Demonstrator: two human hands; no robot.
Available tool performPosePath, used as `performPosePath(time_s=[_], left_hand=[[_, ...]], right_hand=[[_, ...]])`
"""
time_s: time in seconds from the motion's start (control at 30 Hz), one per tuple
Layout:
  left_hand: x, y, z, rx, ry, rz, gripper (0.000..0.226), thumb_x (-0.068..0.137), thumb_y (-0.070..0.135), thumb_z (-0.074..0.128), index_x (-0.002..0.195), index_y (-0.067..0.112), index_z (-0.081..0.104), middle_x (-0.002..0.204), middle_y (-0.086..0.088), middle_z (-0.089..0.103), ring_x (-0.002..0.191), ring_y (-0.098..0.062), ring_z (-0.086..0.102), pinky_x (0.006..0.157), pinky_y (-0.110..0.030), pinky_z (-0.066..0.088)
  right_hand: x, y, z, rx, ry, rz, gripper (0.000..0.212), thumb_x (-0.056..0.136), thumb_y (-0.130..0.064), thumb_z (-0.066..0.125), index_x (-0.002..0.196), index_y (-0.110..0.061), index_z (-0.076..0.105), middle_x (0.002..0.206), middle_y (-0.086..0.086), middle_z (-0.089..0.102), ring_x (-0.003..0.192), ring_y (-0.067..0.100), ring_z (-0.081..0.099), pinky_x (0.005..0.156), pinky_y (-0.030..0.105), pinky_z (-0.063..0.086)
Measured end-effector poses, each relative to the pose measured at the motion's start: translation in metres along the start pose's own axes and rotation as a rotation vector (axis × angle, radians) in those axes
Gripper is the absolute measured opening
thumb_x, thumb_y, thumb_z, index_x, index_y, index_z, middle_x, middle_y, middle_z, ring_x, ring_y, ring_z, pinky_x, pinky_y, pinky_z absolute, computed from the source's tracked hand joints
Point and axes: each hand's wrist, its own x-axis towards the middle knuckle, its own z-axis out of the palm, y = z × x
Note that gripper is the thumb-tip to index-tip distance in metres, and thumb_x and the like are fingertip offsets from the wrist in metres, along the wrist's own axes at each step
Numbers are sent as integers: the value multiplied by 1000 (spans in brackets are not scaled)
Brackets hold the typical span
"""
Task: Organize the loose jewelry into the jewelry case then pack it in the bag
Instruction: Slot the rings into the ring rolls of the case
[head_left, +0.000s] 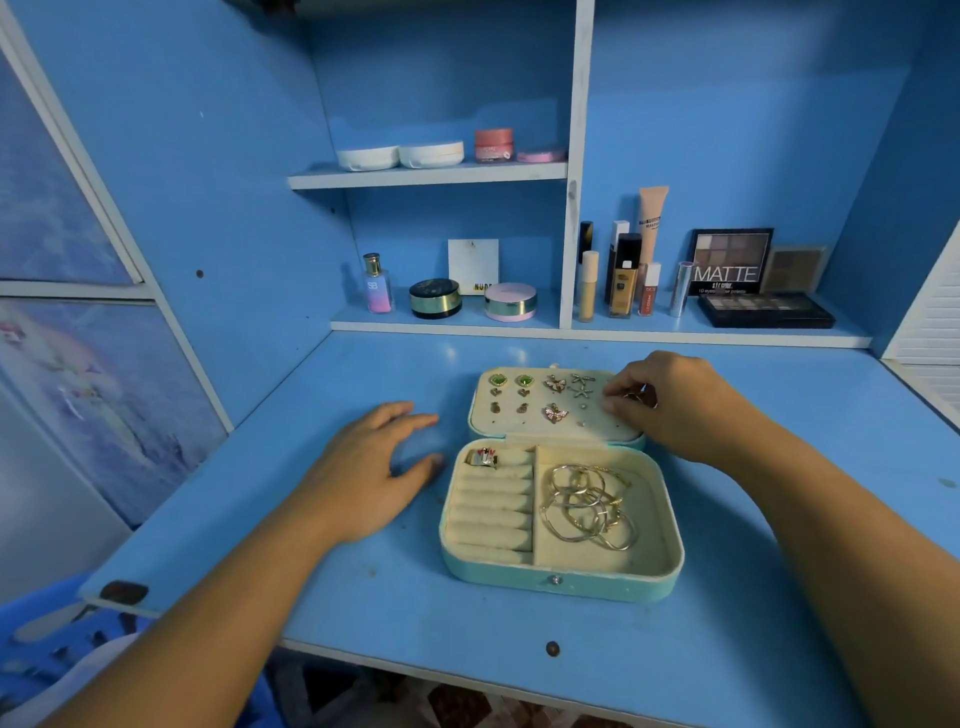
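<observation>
Teal jewelry case (563, 579) open: hoops (589, 506), ring (481, 458) inside; right hand (670, 402) pinching earring (636, 397); left hand (374, 467) spread flat.

"MATTE" is printed large on the upright eyeshadow palette (730, 261), with smaller blurred lines beneath. "NUDE" is read on the white card (473, 266); "SB" is marked on the small perfume bottle (376, 285).

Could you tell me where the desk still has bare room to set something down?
The desk is bare between the jewelry case and the front edge, and right of the case. The left hand fills the left; the right hand covers the lid's corner. The shelf is crowded.
</observation>
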Motion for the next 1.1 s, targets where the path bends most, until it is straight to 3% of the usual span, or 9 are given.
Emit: performPosePath(time_s=[0.2, 0.37, 0.43, 0.57, 0.7, 0.8, 0.93, 1.1], left_hand=[[2, 2, -3, 15, -23, -11, 81, 68, 81, 27, 139, 45, 45, 153, 14, 32, 140, -12, 32, 117, -29, 23], [0, 2, -4, 13, -5, -12, 80, 68, 80, 27, 138, 44, 46, 153, 13, 33, 139, -15, 33, 115, -29, 23], [0, 1, -3, 9, 7, -1, 72, 74, 77, 36, 137, 42, 47, 151, 12, 35, 138, -15, 35, 115, -29, 24], [0, 2, -3, -6, 9, -17, 54, 87, 62, 53, 137, 43, 46, 151, 15, 33, 139, -16, 32, 115, -30, 24], [2, 0, -3, -25, 10, -17, 56, 85, 65, 51, 136, 43, 47, 151, 16, 33, 139, -13, 32, 116, -30, 24], [3, -3, -1, -35, 5, -21, 71, 74, 77, 41, 135, 43, 48, 150, 17, 35, 138, -13, 34, 116, -33, 26], [3, -4, -1, -43, 5, -21, 63, 80, 72, 47, 136, 44, 47, 150, 17, 34, 138, -13, 33, 116, -33, 26], [2, -2, -1, -55, 3, -27, 57, 84, 65, 52, 137, 45, 46, 151, 18, 33, 139, -14, 32, 116, -32, 25]], right_hand=[[-9, -18, -10, -54, -27, 63, 15, 89, -17, 62, 96, -28, 69, 97, -3, 66, 86, 17, 60, 76, 31, 52], [-25, -55, -10, 224, 16, -92, 14, 85, -23, 70, 94, -33, 69, 85, -15, 68, 80, -2, 63, 71, 9, 48], [-28, -65, -2, 267, 14, -168, 14, 83, -21, 72, 93, -31, 70, 85, -17, 68, 80, -3, 63, 75, 10, 48], [-30, -74, 12, 187, -18, -333, 12, 82, -23, 73, 92, -28, 69, 82, -22, 62, 78, -2, 59, 68, 6, 42], [-30, -76, 21, 182, -44, -355, 11, 80, -28, 75, 85, -28, 65, 74, -16, 61, 71, 5, 57, 63, 12, 44], [-32, -79, 25, 175, -31, -384, 11, 78, -25, 77, 81, -24, 66, 70, -12, 63, 71, 6, 56, 61, 13, 44], [-34, -82, 24, 165, -48, -398, 8, 78, -21, 78, 80, -20, 70, 74, -10, 68, 73, 7, 60, 65, 17, 48], [-34, -75, 17, 130, -145, -416, 8, 80, -23, 75, 87, -24, 73, 82, -17, 70, 78, -1, 63, 73, 11, 49]])
